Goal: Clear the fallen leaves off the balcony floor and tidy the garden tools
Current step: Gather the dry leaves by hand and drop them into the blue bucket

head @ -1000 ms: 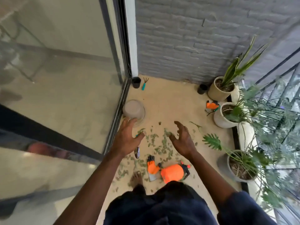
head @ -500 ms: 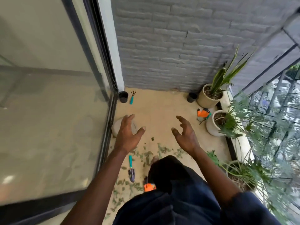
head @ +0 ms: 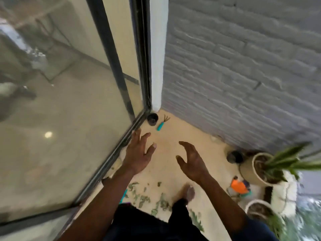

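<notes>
Left hand [head: 138,153] and right hand [head: 192,162] both spread wide, empty, held above the balcony floor [head: 173,136]. Fallen leaves [head: 144,199] scattered beneath the forearms. Teal hand rake [head: 161,123] lies beside a small black pot [head: 152,118] in the far corner.

One view only: head-worn wide-angle camera, pitched steeply forward and down from standing height, no second view to overlap. Optical axis lands on the beige balcony floor [head: 175,136] toward the far corner, where the dark-framed glass sliding door [head: 69,105] on the left meets the grey painted brick wall [head: 243,58] ahead. Both bare forearms enter from the bottom edge, close to the lens. Cream round planter with a striped spiky plant [head: 260,169] sits at the right edge. Frame is tilted and motion-blurred, worst at the margins.
</notes>
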The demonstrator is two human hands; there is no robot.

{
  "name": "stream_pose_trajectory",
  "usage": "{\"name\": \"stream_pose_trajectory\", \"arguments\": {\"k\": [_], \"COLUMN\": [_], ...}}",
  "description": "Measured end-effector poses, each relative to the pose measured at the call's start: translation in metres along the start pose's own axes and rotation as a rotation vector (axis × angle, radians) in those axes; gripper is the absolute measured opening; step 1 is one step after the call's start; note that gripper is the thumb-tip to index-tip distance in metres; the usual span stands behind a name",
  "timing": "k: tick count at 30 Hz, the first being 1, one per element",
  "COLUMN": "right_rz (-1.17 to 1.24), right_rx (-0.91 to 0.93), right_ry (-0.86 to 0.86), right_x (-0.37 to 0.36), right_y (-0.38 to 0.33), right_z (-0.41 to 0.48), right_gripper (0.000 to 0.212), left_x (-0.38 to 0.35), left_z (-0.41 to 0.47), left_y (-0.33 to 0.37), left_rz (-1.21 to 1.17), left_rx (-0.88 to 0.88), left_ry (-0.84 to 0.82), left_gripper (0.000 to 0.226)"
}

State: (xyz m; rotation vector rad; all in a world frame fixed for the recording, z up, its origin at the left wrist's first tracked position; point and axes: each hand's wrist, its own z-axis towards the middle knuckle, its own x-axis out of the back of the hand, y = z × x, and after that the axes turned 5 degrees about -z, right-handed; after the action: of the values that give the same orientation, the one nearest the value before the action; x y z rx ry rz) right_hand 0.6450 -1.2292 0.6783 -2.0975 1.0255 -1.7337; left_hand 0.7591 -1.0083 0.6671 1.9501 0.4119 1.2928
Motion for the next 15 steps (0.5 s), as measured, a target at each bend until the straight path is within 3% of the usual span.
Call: {"name": "stream_pose_trajectory", "arguments": {"k": [7,15], "right_rz": [0.033,0.016], "right_rx": [0.075,0.150], "right_ry": [-0.070,-0.245], "right_x": [0.061,0.075], "right_y": [0.037,0.043], "right_z": [0.089,0.180], "right_gripper": [0.053,0.064], "left_x": [-0.020,-0.029], "left_z": [0.055,0.091], "left_y": [0.053,0.046], "left_rz": [-0.048,-0.054], "left_rx": [0.180,0.320], "left_ry": [0.110,0.169], "left_gripper": [0.066,0.060]}}
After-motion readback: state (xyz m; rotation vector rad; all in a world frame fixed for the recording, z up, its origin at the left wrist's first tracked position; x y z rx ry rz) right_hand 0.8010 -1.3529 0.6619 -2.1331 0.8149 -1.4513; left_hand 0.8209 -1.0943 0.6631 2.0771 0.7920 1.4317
